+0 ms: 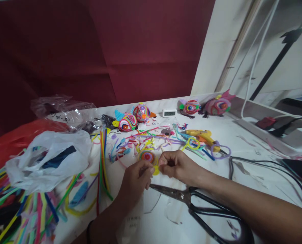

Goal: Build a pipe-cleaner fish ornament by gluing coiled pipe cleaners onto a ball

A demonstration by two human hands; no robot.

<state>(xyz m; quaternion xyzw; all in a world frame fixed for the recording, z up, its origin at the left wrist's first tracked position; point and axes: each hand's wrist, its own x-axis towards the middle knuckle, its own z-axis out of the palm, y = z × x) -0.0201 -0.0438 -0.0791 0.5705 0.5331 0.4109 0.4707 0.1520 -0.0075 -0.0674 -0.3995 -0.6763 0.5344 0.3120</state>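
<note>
Between my two hands is a small yellow pipe cleaner piece, pinched from both sides. My left hand has its fingertips closed at the piece's left side. My right hand pinches its right side with thumb and forefinger. Just behind the fingers lies a round coiled disc with an orange centre and coloured rings. Large black-handled scissors rest on the table in front of my right hand, partly under the forearm, blades pointing left.
Loose pipe cleaners and a white plastic bag lie left. Behind are colourful fish-like figures and a small digital clock. A yellow glue gun lies right, its black cable trailing across the table.
</note>
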